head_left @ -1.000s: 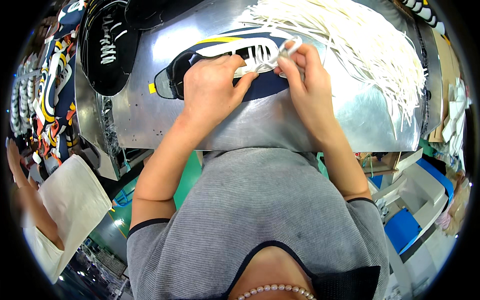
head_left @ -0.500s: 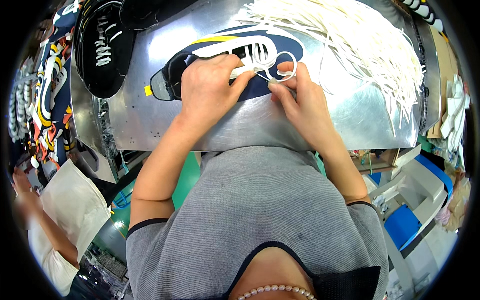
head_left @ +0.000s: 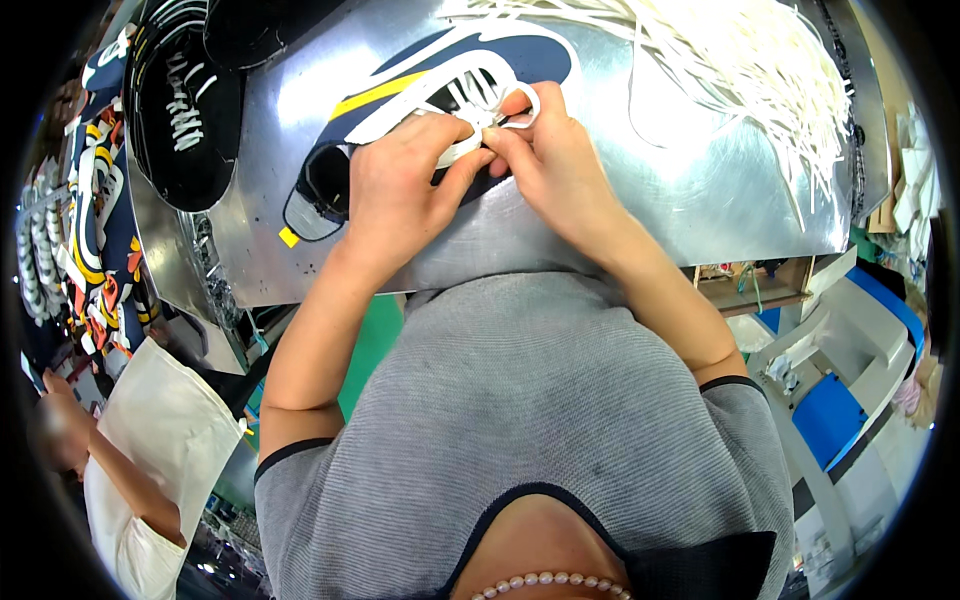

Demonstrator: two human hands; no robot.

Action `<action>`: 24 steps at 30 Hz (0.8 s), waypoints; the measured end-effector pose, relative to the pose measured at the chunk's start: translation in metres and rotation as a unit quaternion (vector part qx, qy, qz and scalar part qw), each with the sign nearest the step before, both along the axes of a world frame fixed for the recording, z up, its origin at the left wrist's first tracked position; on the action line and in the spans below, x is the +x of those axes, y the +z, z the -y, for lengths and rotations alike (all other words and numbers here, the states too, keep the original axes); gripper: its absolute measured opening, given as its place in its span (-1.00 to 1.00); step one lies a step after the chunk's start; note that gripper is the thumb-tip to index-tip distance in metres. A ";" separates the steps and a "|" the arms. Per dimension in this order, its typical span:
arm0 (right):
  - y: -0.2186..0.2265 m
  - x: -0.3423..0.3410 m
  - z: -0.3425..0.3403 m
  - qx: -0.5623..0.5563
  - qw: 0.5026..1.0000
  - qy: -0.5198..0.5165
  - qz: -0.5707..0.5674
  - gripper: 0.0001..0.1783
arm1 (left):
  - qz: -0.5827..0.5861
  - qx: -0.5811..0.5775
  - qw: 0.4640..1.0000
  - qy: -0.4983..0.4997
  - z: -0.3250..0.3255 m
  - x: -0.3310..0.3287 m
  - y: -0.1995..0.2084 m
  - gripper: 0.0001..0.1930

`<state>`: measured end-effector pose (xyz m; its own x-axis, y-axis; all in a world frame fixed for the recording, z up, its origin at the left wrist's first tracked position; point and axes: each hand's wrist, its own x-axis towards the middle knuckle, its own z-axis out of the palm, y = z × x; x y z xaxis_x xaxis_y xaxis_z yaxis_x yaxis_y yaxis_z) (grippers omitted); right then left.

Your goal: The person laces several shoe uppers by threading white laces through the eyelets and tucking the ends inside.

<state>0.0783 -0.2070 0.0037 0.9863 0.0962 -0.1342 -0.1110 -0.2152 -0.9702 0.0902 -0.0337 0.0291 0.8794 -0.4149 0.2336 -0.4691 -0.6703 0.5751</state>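
A navy, white and yellow shoe upper [head_left: 545, 62] lies tilted on the metal tabletop, its dark heel opening toward the near left. White lacing crosses its eyelet rows. My left hand [head_left: 395, 185] rests over the near side of the upper, thumb and fingers pinched on the white eyelet edge. Close against it, my right hand [head_left: 560, 165] has its fingers closed round a white shoelace [head_left: 534, 108], which bends in a small loop above the fingers. The fingertips of both hands nearly meet, hiding the lace end and the eyelet there.
A heap of loose white laces [head_left: 750, 85] spreads over the table's far right. Black shoe uppers [head_left: 185, 115] lie at the far left. Beyond the metal table's edge [head_left: 680, 255], more colourful uppers [head_left: 90, 200] hang in a stack, and a co-worker in white [head_left: 150, 430] is at lower left.
My right hand has moved in against the left, and the lace loop has drawn closer to the eyelets. The upper has turned, its heel swinging nearer to me. The whole view has shifted slightly.
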 end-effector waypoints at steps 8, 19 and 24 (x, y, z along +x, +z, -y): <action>0.069 0.009 0.083 -0.177 0.971 0.031 0.159 -0.69 | 0.166 0.092 0.982 -0.018 -0.005 -0.016 0.006 -0.84; 0.050 0.030 0.001 -0.302 0.857 0.238 0.342 -0.76 | 0.214 0.085 0.973 -0.023 -0.013 -0.024 0.000 -0.85; 0.056 0.030 0.006 -0.393 0.846 0.269 0.240 -0.75 | 0.225 0.101 0.968 -0.044 -0.013 -0.025 -0.002 -0.83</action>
